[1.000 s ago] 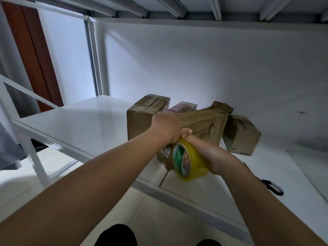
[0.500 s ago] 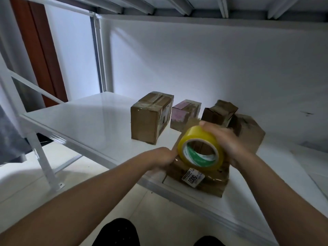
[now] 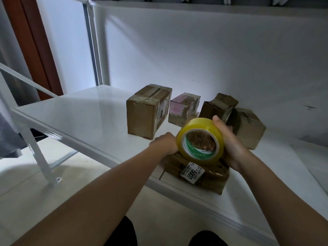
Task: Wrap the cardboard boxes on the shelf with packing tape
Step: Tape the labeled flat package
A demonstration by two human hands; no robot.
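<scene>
A flat cardboard box (image 3: pixel 204 176) with a white label lies near the front edge of the white shelf (image 3: pixel 85 114). My left hand (image 3: pixel 164 143) grips the box's left end. My right hand (image 3: pixel 230 144) grips a yellow roll of packing tape (image 3: pixel 200 141) held on edge just above the box, fingers reaching through the core. Behind stand a taped upright box (image 3: pixel 145 110), a smaller pinkish box (image 3: pixel 182 108), a crumpled box (image 3: pixel 218 105) and a further box (image 3: pixel 248 128).
The white wall (image 3: pixel 195 59) closes off the back of the shelf. A white shelf post (image 3: pixel 39 157) stands at the left, with pale floor (image 3: pixel 26 192) below. The shelf above (image 3: pixel 177 4) runs overhead.
The flat box went from being held up on edge to lying on the shelf. My right hand lifted the tape roll from below it to above it and my left hand came down to its left end.
</scene>
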